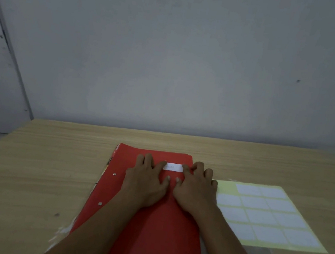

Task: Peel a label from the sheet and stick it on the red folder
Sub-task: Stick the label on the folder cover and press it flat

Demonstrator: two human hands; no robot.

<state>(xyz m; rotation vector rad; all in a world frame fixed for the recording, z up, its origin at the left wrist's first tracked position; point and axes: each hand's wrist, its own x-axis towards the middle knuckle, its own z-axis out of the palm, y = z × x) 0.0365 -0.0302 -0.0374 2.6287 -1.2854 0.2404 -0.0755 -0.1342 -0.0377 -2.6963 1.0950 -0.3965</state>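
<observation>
The left hand (146, 183) lies flat on the red folder (160, 229), fingers spread and relaxed, holding nothing; its index finger reaches the left end of the white label (172, 167). The right hand (193, 189) also lies palm down on the folder, fingers a little bent, grasping nothing, and its fingertips (186, 168) press at the right end of the label. The two thumbs almost touch each other, just below the label, toward 6 o'clock from it.

The label lies flat on the folder cover, near the far edge, between the two hands. Some faint writing is on it, but it is too small to read.

The folder lies on a light wooden table (39, 162), with its long side going away from the person. Two small metal rivets (114, 174) are seen along its left edge, at about 9 o'clock from the left hand.

The label sheet (265, 218) lies on the table at about 3 o'clock from the right hand, just beside the folder. It has yellowish backing and rows of white labels.
</observation>
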